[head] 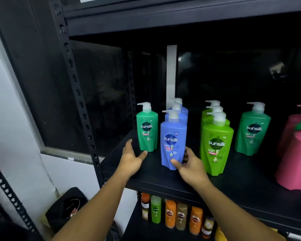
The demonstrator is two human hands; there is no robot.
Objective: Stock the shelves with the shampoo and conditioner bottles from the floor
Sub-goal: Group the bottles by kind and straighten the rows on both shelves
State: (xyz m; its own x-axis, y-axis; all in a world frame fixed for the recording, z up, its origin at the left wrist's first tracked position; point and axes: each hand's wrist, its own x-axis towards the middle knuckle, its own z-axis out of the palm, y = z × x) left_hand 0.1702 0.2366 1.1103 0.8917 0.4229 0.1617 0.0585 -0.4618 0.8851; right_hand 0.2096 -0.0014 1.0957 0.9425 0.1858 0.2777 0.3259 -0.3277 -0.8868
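A blue pump bottle (172, 141) stands at the front of a row of blue bottles on the black shelf (181, 185). My right hand (189, 165) grips its base, thumb in front and fingers behind. My left hand (131, 159) is spread, fingers relaxed, just below and left of a dark green pump bottle (147, 130); its thumb is close to that bottle's foot, and contact is unclear. A row of light green bottles (215, 145) stands to the right, then another dark green bottle (253, 131) and pink bottles (295, 153).
Smaller orange, green and beige bottles (174, 214) stand on the shelf below. A perforated black upright (80, 94) frames the rack's left side. A dark bag (66, 206) lies low at the left by the white wall. The back of the shelf is dark.
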